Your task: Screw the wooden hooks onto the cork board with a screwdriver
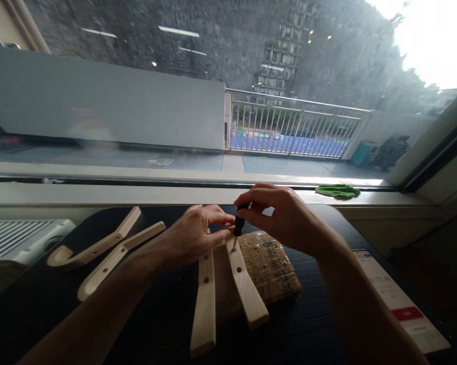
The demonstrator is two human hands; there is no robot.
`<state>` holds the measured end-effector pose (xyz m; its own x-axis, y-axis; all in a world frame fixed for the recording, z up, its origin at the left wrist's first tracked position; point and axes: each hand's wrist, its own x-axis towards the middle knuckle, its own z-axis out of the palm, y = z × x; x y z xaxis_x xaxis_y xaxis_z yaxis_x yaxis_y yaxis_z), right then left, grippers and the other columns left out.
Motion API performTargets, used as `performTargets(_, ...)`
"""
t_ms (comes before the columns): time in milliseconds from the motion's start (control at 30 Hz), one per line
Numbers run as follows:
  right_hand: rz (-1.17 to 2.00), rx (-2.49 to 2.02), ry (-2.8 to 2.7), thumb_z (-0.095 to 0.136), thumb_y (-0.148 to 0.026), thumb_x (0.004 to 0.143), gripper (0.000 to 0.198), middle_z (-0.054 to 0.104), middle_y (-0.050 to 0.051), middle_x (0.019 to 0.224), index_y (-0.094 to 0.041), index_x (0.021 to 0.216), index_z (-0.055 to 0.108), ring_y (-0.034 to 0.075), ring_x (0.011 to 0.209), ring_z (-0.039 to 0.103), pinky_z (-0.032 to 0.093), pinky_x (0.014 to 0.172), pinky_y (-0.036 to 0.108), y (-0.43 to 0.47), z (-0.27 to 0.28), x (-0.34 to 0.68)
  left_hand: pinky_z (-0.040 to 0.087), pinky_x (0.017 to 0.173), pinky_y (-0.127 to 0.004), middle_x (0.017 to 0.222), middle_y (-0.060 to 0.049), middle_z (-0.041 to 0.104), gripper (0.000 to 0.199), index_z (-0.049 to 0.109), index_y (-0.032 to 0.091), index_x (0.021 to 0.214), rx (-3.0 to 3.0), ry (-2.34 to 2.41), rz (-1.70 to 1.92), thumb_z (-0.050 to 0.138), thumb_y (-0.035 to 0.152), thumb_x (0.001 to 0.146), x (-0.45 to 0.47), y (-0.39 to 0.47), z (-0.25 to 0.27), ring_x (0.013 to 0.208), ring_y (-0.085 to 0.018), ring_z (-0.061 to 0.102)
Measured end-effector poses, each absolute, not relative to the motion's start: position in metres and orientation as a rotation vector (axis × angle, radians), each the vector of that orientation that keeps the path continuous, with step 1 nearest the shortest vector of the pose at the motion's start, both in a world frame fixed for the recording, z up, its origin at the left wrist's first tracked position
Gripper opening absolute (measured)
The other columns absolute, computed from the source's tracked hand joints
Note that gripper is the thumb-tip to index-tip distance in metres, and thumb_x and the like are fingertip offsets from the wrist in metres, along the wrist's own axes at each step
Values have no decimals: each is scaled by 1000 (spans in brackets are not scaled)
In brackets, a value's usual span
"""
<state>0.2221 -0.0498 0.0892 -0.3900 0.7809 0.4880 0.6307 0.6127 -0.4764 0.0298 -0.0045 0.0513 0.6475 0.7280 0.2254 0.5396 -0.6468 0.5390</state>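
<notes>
My right hand (276,210) is closed around the handle of a black screwdriver (239,223), held nearly upright. Its shaft meets a hole in a pale bent wooden piece (247,291). At the upper end of that piece, my left hand (198,230) has its thumb and fingers closed about the wood, close to the screwdriver. A second wooden piece with dark holes (204,309) lies below my left hand. Under and beside the right-hand piece is a brown, tape-wrapped block (270,266) with dark markings. The screw head, if any, is too small to make out.
Two curved wooden pieces (95,251) (110,263) lie at the left of the black table (155,324). A phone (403,304) showing digits rests at the right edge. A green cloth (338,191) is on the windowsill, and a white radiator (23,238) stands left.
</notes>
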Motion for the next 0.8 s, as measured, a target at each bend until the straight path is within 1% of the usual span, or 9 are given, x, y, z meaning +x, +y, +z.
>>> performTargets(33,281,-1100,-2141,54,-22,82,16,61,1,85,-20,93,65,11,73,55,42,67,25,-50,89,222,40,94,-39,99,-1,65,27,65,28,102,2462,1016,596,52,35,80,29,-4,51,96,-20,57)
performTargets(100,294,-1085,-2148,52,-19,82,18,61,1,88,-20,95,64,11,75,55,42,68,25,-51,90,222,27,103,-49,101,0,65,27,65,30,102,2512,1045,576,52,37,80,28,-3,49,98,-21,57)
performTargets(167,306,-1072,-2158,51,-16,82,20,62,1,90,-20,96,64,10,76,55,42,69,24,-52,90,222,12,107,-57,107,0,64,26,65,31,102,2576,1053,567,52,38,80,26,-1,47,103,-22,55)
performTargets(200,311,-1070,-2160,51,-15,82,20,62,0,89,-19,97,63,10,76,55,43,69,24,-52,91,222,7,107,-58,112,0,62,26,65,31,101,2610,1052,567,52,38,80,25,1,45,107,-23,53)
performTargets(267,314,-1071,-2162,50,-14,82,20,62,0,88,-19,97,63,10,76,55,43,69,24,-53,91,222,5,106,-59,121,-1,58,26,65,31,100,2658,1052,586,52,38,80,23,3,43,114,-24,48)
performTargets(333,313,-1070,-2164,50,-14,82,20,62,0,89,-19,97,63,10,76,56,42,69,24,-53,91,222,5,106,-59,123,-2,57,26,65,30,101,2671,1054,594,52,38,80,23,3,42,117,-24,46)
performTargets(533,290,-1096,-2154,51,-18,82,18,61,2,85,-18,96,64,11,73,55,43,67,25,-51,90,221,-5,105,-60,111,0,64,25,64,31,102,2617,1061,529,49,37,82,26,-5,51,112,-23,50)
performTargets(667,276,-1121,-2147,52,-18,82,18,61,2,84,-18,95,64,11,73,55,42,66,25,-51,91,221,-5,105,-60,111,-1,64,26,64,30,101,2588,1080,509,48,37,82,27,-5,51,111,-24,51)
performTargets(800,289,-1090,-2153,50,-16,83,20,62,2,88,-18,96,64,11,77,56,43,70,25,-52,92,219,-1,105,-62,123,-1,57,25,66,32,99,2611,1107,566,53,39,79,27,-2,46,118,-27,45)
